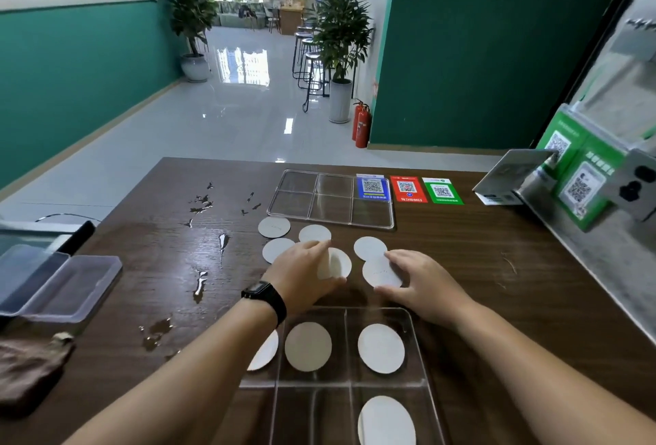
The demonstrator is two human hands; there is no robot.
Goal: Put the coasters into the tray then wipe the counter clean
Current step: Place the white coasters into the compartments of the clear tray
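Nearest, a clear tray [419, 345] holds four white coasters [308, 346]. Just beyond it both hands reach forward over the counter [479, 260], left hand [301, 276] and right hand [422, 283] each pinching one coaster by its rim. These thin, light, stiff discs likely lift best by an edge; four more lie loose farther out.

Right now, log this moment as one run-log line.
phase: loading coasters | left hand: pinching coaster | right hand: pinching coaster | near tray: partly filled | spill: unwiped
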